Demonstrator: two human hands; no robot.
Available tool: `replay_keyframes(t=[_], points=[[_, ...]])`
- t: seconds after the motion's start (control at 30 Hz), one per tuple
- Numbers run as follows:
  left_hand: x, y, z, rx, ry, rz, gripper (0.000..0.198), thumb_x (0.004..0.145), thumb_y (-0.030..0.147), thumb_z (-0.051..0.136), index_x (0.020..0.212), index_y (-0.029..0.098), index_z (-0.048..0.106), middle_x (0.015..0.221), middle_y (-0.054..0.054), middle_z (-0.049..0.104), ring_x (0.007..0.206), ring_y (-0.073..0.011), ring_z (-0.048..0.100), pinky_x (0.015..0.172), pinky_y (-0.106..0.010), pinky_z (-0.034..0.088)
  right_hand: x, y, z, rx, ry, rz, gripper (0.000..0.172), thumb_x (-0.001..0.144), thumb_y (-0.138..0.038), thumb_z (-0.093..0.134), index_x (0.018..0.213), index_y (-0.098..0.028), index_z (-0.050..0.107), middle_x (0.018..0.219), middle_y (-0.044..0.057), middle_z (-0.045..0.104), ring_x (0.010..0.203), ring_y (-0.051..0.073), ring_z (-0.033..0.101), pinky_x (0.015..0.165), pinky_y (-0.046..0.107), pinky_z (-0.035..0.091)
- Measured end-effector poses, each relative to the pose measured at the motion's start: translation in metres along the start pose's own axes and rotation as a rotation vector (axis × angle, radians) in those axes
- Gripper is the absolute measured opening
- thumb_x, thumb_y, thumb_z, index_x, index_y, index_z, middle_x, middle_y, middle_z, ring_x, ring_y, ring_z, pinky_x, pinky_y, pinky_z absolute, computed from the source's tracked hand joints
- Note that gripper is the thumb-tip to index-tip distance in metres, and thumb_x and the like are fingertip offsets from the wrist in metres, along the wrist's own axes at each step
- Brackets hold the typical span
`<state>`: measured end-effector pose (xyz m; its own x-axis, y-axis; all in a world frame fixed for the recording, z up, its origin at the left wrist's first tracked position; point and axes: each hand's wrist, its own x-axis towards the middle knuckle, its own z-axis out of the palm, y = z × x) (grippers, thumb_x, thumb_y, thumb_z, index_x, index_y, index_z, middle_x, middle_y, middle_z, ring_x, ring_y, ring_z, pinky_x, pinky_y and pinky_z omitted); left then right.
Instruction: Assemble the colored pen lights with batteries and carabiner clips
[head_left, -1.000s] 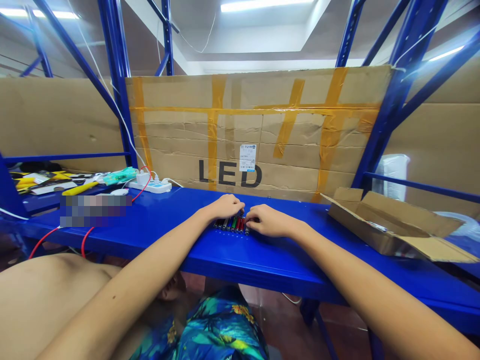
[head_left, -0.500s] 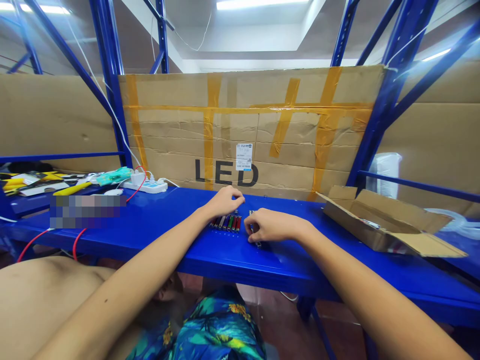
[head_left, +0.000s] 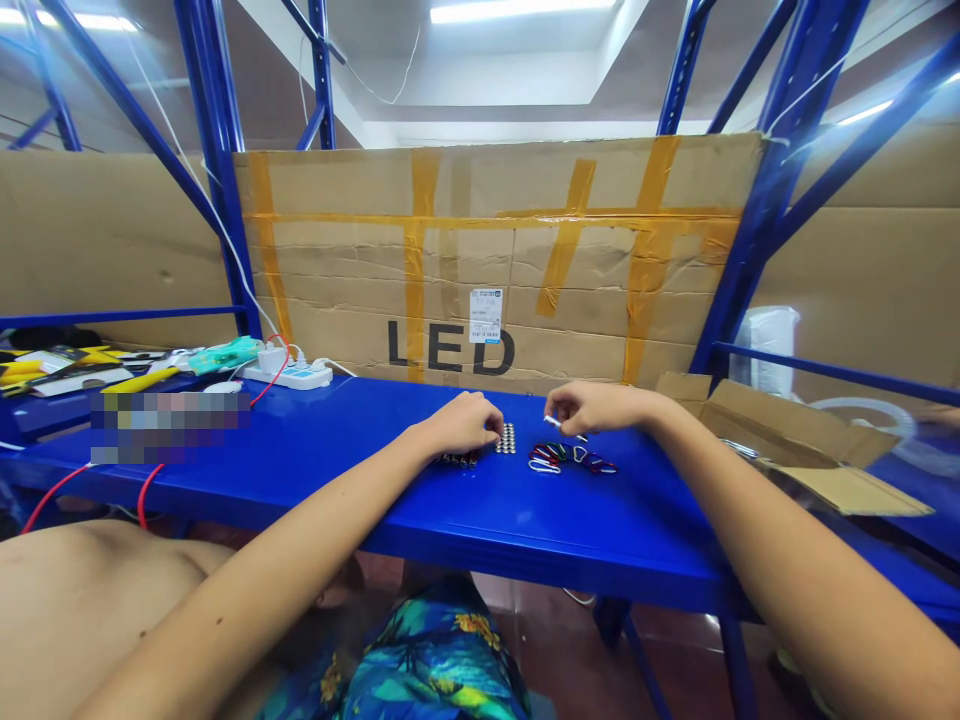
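My left hand [head_left: 463, 424] rests curled on the blue shelf [head_left: 375, 470], fingers over a row of small coloured cylinders [head_left: 457, 459] that it mostly hides. Just right of it stands a tight block of small silver pieces [head_left: 507, 438]. My right hand [head_left: 592, 406] is raised slightly above the shelf, pinching a small silver piece [head_left: 553, 422] between thumb and fingers. Below that hand lies a cluster of small coloured carabiner clips [head_left: 568, 457].
A taped cardboard sheet marked LED [head_left: 480, 260] backs the shelf. An open cardboard box [head_left: 795, 445] lies at the right. At the left sit a white power strip [head_left: 289, 374], red wires [head_left: 150, 480] and yellow tools [head_left: 67, 365]. Blue rack uprights [head_left: 217, 160] frame the bench.
My right hand lifted off the cylinders and moved right and back, uncovering the carabiner clips and silver block, and now pinches a small piece. My left hand slid slightly right over the cylinder row.
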<state>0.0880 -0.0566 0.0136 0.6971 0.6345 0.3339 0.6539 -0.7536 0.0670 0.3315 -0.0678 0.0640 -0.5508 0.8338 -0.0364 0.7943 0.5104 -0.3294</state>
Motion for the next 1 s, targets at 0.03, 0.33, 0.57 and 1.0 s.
replay_keyframes(t=[0.03,0.33,0.57,1.0], points=[[0.0,0.0,0.0,0.001,0.002,-0.01,0.013,0.077,0.019,0.061,0.08,0.021,0.074,0.085,-0.004,0.073,0.089,-0.0216,0.061,0.08,-0.031,0.043,0.004,0.007,0.001,-0.004,0.02,-0.007,0.025,0.063,-0.018,0.059,0.088,-0.018,0.063,0.073,0.001,0.064,0.063,0.014,0.055,0.056,0.024,0.04],[-0.003,0.003,0.002,-0.039,0.017,0.033,0.01,0.077,0.02,0.064,0.079,0.022,0.074,0.09,-0.003,0.073,0.093,-0.021,0.057,0.086,-0.031,0.042,0.017,0.021,0.022,-0.001,0.456,-0.135,0.016,0.069,-0.024,0.052,0.081,-0.016,0.06,0.068,-0.001,0.056,0.064,0.014,0.049,0.059,0.025,0.038],[0.008,-0.01,0.003,0.016,0.076,0.043,0.026,0.084,0.011,0.048,0.095,0.015,0.072,0.1,-0.009,0.071,0.095,-0.0219,0.06,0.088,-0.033,0.044,0.019,0.021,0.027,0.027,0.464,-0.142,0.016,0.071,-0.025,0.052,0.082,-0.016,0.06,0.066,-0.001,0.056,0.063,0.014,0.049,0.061,0.026,0.038],[0.057,-0.006,0.012,0.035,-0.146,-0.044,0.039,0.068,-0.002,0.05,0.094,0.014,0.075,0.089,-0.011,0.073,0.082,-0.0204,0.065,0.073,-0.028,0.046,0.018,0.019,0.029,0.037,0.441,-0.14,0.017,0.072,-0.021,0.052,0.085,-0.015,0.061,0.066,0.0,0.058,0.063,0.015,0.052,0.06,0.026,0.039]])
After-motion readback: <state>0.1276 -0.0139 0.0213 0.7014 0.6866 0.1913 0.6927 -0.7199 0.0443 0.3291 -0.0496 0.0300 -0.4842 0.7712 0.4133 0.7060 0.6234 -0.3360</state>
